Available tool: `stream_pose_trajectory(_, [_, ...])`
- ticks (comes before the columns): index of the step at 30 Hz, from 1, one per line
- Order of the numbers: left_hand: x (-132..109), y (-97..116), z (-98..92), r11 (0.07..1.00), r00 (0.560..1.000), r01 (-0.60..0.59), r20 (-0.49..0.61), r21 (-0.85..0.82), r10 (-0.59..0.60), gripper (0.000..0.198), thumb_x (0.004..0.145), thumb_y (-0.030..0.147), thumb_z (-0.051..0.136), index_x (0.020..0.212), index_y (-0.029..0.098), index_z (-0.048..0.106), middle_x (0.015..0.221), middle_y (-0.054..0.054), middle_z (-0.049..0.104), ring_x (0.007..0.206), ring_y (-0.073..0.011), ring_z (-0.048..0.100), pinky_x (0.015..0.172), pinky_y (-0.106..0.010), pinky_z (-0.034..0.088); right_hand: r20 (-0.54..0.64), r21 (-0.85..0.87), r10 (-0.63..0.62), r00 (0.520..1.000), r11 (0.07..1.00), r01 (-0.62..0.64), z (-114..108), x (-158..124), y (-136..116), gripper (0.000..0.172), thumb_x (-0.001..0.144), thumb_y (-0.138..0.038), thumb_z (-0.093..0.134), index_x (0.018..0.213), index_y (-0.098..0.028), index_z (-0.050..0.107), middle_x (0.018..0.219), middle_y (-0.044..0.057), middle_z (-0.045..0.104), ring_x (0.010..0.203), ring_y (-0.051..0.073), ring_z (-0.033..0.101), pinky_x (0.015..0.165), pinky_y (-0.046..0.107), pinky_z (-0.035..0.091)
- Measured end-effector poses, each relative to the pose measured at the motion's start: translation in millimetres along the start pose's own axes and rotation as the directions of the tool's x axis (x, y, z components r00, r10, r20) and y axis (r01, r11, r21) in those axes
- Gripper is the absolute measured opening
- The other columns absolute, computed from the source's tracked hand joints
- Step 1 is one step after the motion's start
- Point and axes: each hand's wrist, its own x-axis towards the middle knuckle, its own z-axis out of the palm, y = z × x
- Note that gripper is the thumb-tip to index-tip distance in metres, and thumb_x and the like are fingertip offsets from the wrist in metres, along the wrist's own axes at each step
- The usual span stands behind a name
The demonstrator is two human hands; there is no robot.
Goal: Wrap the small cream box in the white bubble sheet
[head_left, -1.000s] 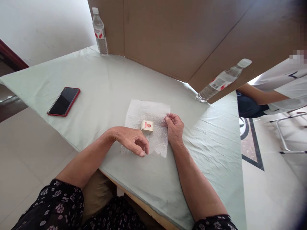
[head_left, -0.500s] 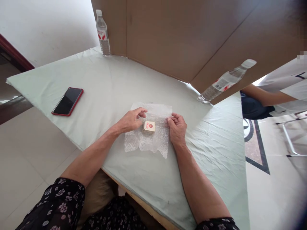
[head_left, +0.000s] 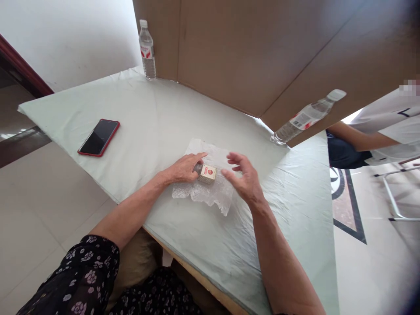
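Note:
A small cream box with a red label (head_left: pixel 208 173) rests on a sheet of bubble wrap (head_left: pixel 213 195) on the table. My left hand (head_left: pixel 183 169) lies low over the wrap's left part, against the box's left end. Its thumb and forefinger are apart, with a greyish patch between them that I cannot make out. Off the right side of the wrap, my right hand (head_left: pixel 243 178) is raised, fingers spread and curved, holding nothing. The wrap lies mostly flat, its near edge ragged.
A red-cased phone (head_left: pixel 99 137) lies on the pale green tablecloth (head_left: pixel 141 113) at left. Two water bottles, one upright (head_left: pixel 147 54) and one appearing tilted (head_left: pixel 305 118), stand by a brown cardboard panel (head_left: pixel 226 52). Another person's arm (head_left: pixel 361 138) shows at right.
My right hand has let go of the wrap's right edge and opened above it. My left hand has come down against the box's left end. The wrap has turned slightly.

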Motion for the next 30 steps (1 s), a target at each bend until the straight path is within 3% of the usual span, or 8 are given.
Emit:
stream_pose_trajectory(2, [0.1, -1.0, 0.6, 1.0, 1.0, -0.006, -0.013, 0.002, 0.006, 0.086, 0.068, 0.013, 0.05, 0.152, 0.018, 0.033, 0.132, -0.01, 0.063, 0.122, -0.0271, 0.057, 0.108, -0.044, 0.046, 0.193, -0.046, -0.069, 0.979, 0.996, 0.079, 11.9, -4.1, -12.0, 0.062, 0.078, -0.046, 0.071, 0.134, -0.025, 0.054, 0.134, 0.012, 0.064, 0.119, 0.031, 0.061, 0.097, 0.05, 0.049])
stream_pose_trajectory(5, [0.6, -2.5, 1.3, 1.0, 1.0, -0.018, -0.019, 0.009, 0.018, 0.086, 0.067, 0.011, 0.048, 0.151, 0.017, 0.034, 0.131, -0.01, 0.063, 0.122, -0.0261, 0.057, 0.109, -0.044, 0.045, 0.28, -0.165, -0.064, 0.958, 0.98, 0.114, 24.7, -6.2, -18.6, 0.054, 0.08, -0.038, 0.067, 0.132, -0.023, 0.059, 0.128, 0.013, 0.068, 0.117, 0.033, 0.062, 0.1, 0.053, 0.047])
stream_pose_trajectory(10, [0.2, -1.4, 0.5, 0.999, 0.999, -0.037, -0.004, 0.028, 0.037, 0.083, 0.068, 0.009, 0.048, 0.15, 0.018, 0.037, 0.133, -0.01, 0.062, 0.125, -0.0264, 0.054, 0.111, -0.045, 0.042, 0.046, -0.248, -0.056, 0.997, 0.966, 0.066, -15.7, -10.4, 1.7, 0.05, 0.081, -0.041, 0.066, 0.126, -0.02, 0.063, 0.125, 0.014, 0.069, 0.113, 0.031, 0.064, 0.102, 0.05, 0.048])
stream_pose_trajectory(15, [-2.7, 7.2, -3.5, 0.999, 0.999, -0.028, 0.021, 0.046, 0.027, 0.079, 0.07, 0.009, 0.048, 0.148, 0.017, 0.039, 0.133, -0.012, 0.061, 0.125, -0.0275, 0.053, 0.11, -0.046, 0.042, -0.065, -0.376, 0.156, 0.986, 0.911, -0.169, -72.4, -32.6, 47.8, 0.05, 0.078, -0.044, 0.064, 0.123, -0.02, 0.064, 0.12, 0.014, 0.071, 0.108, 0.033, 0.065, 0.098, 0.054, 0.049])
stream_pose_trajectory(18, [-2.9, 10.7, -4.6, 0.998, 0.999, -0.02, 0.032, 0.063, 0.018, 0.078, 0.07, 0.01, 0.049, 0.147, 0.016, 0.041, 0.134, -0.013, 0.06, 0.125, -0.0277, 0.053, 0.11, -0.045, 0.041, -0.156, -0.454, 0.114, 0.981, 0.874, -0.174, -77.8, -45.0, 51.4, 0.053, 0.079, -0.047, 0.065, 0.124, -0.021, 0.064, 0.133, 0.016, 0.064, 0.122, 0.037, 0.059, 0.103, 0.06, 0.044])
stream_pose_trajectory(21, [-2.0, 10.0, -3.5, 0.996, 0.999, -0.037, 0.031, 0.077, 0.035, 0.076, 0.07, 0.011, 0.05, 0.146, 0.015, 0.042, 0.132, -0.013, 0.061, 0.124, -0.0278, 0.053, 0.11, -0.045, 0.042, -0.234, -0.465, -0.074, 0.969, 0.884, -0.045, -61.6, -47.7, 24.8, 0.054, 0.084, -0.049, 0.063, 0.131, -0.021, 0.06, 0.145, 0.017, 0.055, 0.135, 0.037, 0.049, 0.11, 0.062, 0.037])
stream_pose_trajectory(25, [-0.7, 6.1, -0.5, 0.992, 0.998, -0.055, 0.007, 0.111, 0.055, 0.077, 0.069, 0.013, 0.052, 0.145, 0.018, 0.043, 0.128, -0.011, 0.062, 0.119, -0.0279, 0.055, 0.107, -0.045, 0.043, 0.129, -0.367, -0.182, 0.975, 0.904, 0.218, -22.2, -38.2, -8.4, 0.052, 0.089, -0.05, 0.061, 0.135, -0.026, 0.057, 0.146, 0.014, 0.056, 0.136, 0.032, 0.051, 0.113, 0.055, 0.038])
stream_pose_trajectory(30, [-0.2, 4.3, -0.8, 0.99, 0.997, -0.078, 0.014, 0.12, 0.077, 0.075, 0.069, 0.015, 0.053, 0.144, 0.017, 0.043, 0.131, -0.012, 0.061, 0.124, -0.0287, 0.053, 0.111, -0.046, 0.041, 0.426, -0.397, -0.037, 0.904, 0.89, 0.224, 1.6, -33.0, 11.8, 0.088, 0.078, -0.07, 0.066, 0.149, -0.022, 0.046, 0.156, 0.018, 0.043, 0.144, 0.039, 0.04, 0.114, 0.059, 0.036])
